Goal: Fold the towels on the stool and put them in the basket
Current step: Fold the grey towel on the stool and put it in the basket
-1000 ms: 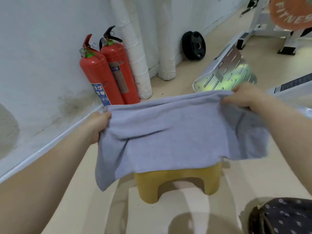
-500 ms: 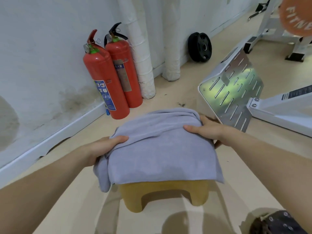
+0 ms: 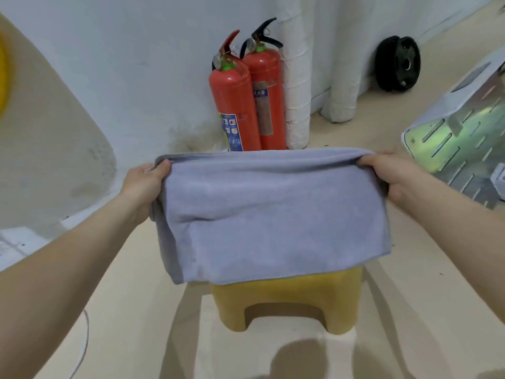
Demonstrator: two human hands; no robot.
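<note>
Pale floor [image 3: 131,310] meets a white wall [image 3: 109,64], against which two red extinguishers [image 3: 235,105] are stood side by side, just beside a white-wrapped pipe [image 3: 296,91]. A black weight plate [image 3: 397,64] is leaned on the wall farther right, and a slotted metal panel [image 3: 451,143] is seen at the right edge.

A grey towel [image 3: 273,214] is held stretched by its folded top edge. Its left end is gripped by the left hand [image 3: 144,184], thumb curled over the cloth. Its right end is gripped by the right hand [image 3: 390,173], fingers closed round the fold. The towel is doubled and hangs down between the hands. The top of the yellow stool [image 3: 287,302] is hidden by its lower edge; whether the seat is touched cannot be told.
</note>
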